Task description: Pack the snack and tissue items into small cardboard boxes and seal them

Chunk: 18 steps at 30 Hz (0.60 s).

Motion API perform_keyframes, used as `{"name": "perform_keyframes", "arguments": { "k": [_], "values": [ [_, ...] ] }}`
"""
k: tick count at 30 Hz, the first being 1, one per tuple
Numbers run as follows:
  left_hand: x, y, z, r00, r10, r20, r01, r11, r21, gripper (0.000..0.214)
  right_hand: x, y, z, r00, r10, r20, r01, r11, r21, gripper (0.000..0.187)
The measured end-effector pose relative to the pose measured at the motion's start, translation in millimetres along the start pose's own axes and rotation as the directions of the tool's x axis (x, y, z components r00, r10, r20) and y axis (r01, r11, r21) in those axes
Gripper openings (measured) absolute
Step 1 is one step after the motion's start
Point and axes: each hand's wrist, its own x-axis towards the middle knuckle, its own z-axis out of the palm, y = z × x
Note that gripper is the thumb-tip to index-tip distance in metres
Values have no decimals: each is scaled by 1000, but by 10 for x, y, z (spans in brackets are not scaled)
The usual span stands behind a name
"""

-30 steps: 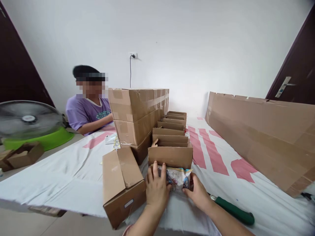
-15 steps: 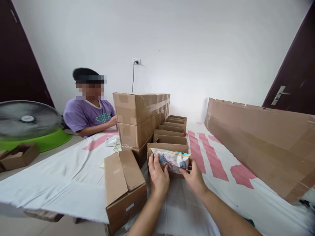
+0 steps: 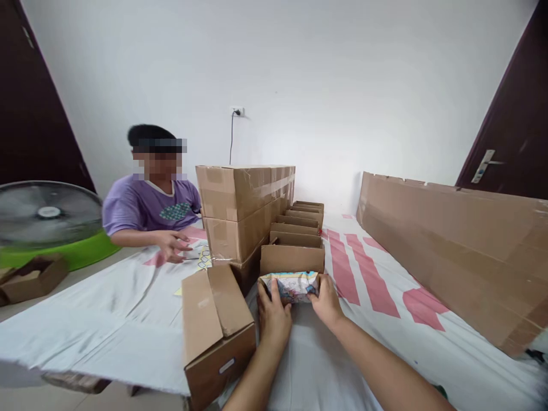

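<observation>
A white packet (image 3: pixel 295 285) with a colourful print and a yellow-and-blue top edge lies low at the nearest open cardboard box (image 3: pixel 292 258). Its lower part is hidden behind my hands. My left hand (image 3: pixel 274 314) grips the packet's left side, fingers over the front. At the packet's right end my right hand (image 3: pixel 326 299) pinches it, the thumb on the near face. A taped brown carton (image 3: pixel 218 319) with a small white label sits just left of my left forearm.
Several open boxes (image 3: pixel 298 222) run in a row toward the wall, beside stacked taped cartons (image 3: pixel 237 194). A person in a purple shirt (image 3: pixel 149 208) sits across at left, a hand near yellow-and-white packets (image 3: pixel 200 255). A tall cardboard panel (image 3: pixel 449 245) stands at right.
My hands have lowered the packet toward the nearest open box, and less of its face shows. The other person's hand has reached out toward the packets on the table.
</observation>
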Motion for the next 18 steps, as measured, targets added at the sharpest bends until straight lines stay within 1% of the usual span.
{"name": "perform_keyframes", "arguments": {
  "k": [2,4,6,7,8,10,11,12,13,14,15,16,17,18],
  "values": [
    [-66,22,43,1000,19,18,-19,1000,-17,71,143,5,59,999,37,-10,-38,999,-34,39],
    [-156,80,51,998,62,25,-61,998,-31,67,272,15,88,996,87,-11,-88,994,-67,39],
    [-253,160,-4,987,154,44,-151,987,-54,58,371,22,96,987,158,-4,-158,983,-96,40],
    [-300,205,-59,974,220,58,-216,974,-73,52,399,21,98,979,203,-2,-202,973,-110,42],
    [-344,256,-132,952,296,73,-288,952,-98,46,409,14,100,968,250,-5,-249,960,-125,45],
    [-421,369,-321,890,447,94,-429,888,-163,34,361,-29,101,946,324,-24,-324,934,-153,53],
    [-452,432,-431,857,508,92,-484,852,-198,30,302,-69,99,938,346,-35,-346,923,-166,57],
    [-477,497,-549,828,556,77,-527,817,-233,27,220,-124,93,939,341,-45,-344,923,-174,61],
    [-497,561,-669,804,594,43,-563,782,-266,25,119,-195,82,951,303,-62,-309,935,-173,62],
    [-514,622,-790,783,622,-2,-594,746,-300,23,2,-282,69,968,234,-89,-246,955,-164,63],
    [-530,678,-907,763,644,-53,-622,710,-331,22,-126,-386,54,983,138,-123,-156,976,-151,63],
    [-545,727,-1018,745,659,-104,-646,674,-358,22,-257,-506,41,986,18,-163,-41,990,-136,61],
    [-561,768,-1119,725,672,-153,-670,637,-381,23,-387,-638,33,974,-102,-201,79,989,-122,60],
    [-580,802,-1208,705,680,-200,-693,601,-399,24,-509,-781,30,950,-223,-217,204,973,-107,58]
  ]
}}
